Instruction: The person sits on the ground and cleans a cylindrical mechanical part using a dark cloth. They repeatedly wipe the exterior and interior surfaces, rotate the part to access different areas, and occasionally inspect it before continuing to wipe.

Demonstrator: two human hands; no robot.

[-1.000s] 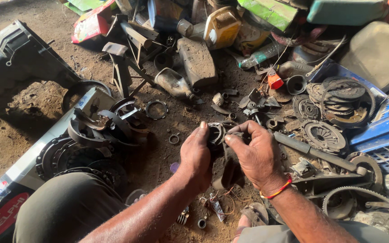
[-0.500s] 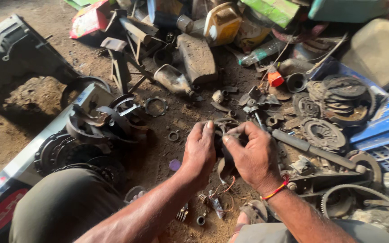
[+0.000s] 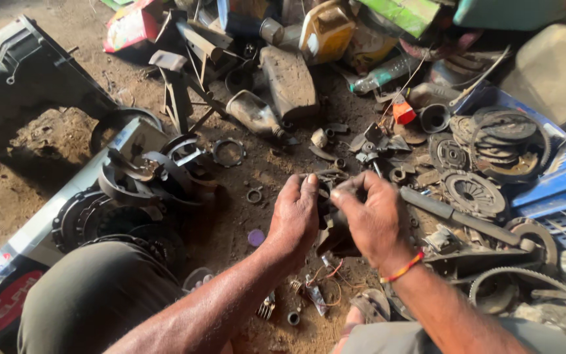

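Greasy black metal part (image 3: 330, 219) sits between my hands above the dirt floor (image 3: 8, 170). My left hand (image 3: 294, 219) and right hand (image 3: 376, 219) both have their grip pinching it. I judge I'm working it apart; next needs a firm twist.
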